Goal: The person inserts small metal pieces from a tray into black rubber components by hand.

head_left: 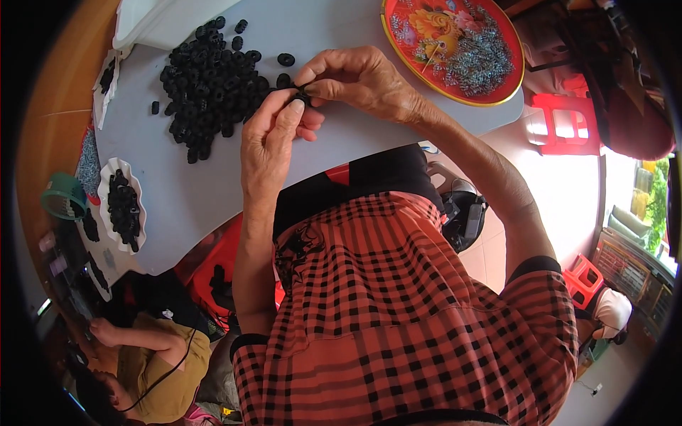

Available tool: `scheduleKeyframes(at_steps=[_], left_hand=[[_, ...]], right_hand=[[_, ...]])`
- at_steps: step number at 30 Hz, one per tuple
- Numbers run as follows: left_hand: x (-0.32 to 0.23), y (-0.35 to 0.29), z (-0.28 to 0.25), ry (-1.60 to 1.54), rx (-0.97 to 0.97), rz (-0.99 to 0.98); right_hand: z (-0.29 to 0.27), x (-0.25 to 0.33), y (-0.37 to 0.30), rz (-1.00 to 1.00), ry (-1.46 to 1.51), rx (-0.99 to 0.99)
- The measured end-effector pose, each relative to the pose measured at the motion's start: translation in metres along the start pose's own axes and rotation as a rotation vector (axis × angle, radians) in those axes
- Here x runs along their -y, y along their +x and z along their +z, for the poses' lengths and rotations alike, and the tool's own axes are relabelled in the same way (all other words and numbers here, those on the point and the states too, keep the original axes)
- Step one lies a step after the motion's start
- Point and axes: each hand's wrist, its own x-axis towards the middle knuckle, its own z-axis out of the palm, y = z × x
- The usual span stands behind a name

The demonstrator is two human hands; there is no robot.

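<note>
My left hand (pixel 273 138) and my right hand (pixel 368 79) meet over the table. Between their thumbs and fingertips they pinch a small black part (pixel 301 96), mostly covered by the fingers. Just left of my hands lies a heap of small black ring-shaped pieces (pixel 206 82), like little toy tyres, with a few loose ones around it. Beyond my right hand a round red flower-patterned tray (pixel 435 62) with a gold rim carries a pile of small shiny metal pieces (pixel 483 62), possibly springs or screws.
A white scalloped dish (pixel 142 213) at the left holds black pieces (pixel 124 209), near a green basket (pixel 62 197). At the far left stands a white bin (pixel 145 25). Another person (pixel 156 355) sits at the lower left. Red stools (pixel 565 124) stand on the floor to the right.
</note>
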Motion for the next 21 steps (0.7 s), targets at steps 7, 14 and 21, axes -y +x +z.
scheduleKeyframes(at_steps=[7, 14, 21], left_hand=[[-0.001, 0.000, 0.005, 0.025, -0.049, 0.009], [0.007, 0.003, 0.029, 0.549, -0.301, 0.325], [0.007, 0.011, 0.012, -0.206, -0.097, -0.026]], right_hand=[[0.001, -0.003, -0.004, -0.041, -0.033, -0.006], [0.003, -0.002, -0.008, -0.160, -0.109, -0.121], [0.002, -0.010, -0.005, -0.220, -0.243, -0.124]])
